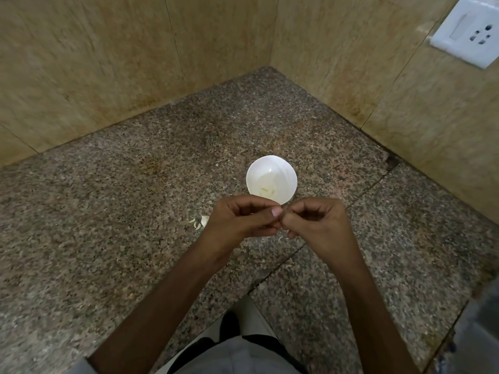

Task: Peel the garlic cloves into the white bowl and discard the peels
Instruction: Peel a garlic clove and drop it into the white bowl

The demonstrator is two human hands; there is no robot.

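Over the counter (135,211), before the white bowl (285,172) — our left hand (240,220) and right hand (321,222), fingers curled, pinch one tiny piece (281,213); peels (202,221) alongside.

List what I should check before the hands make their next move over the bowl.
1. Bowl upright on the counter: ok.
2. Bowl just beyond the hands: ok.
3. Left hand and right hand meet at curled fingertips: ok.
4. Clove in that pinch, peeled or not: cannot tell, fingers hide it.
5. Peels discarded: not ok, white scraps lie on the counter beside the left hand.
6. Pale pieces already in the bowl: ok.
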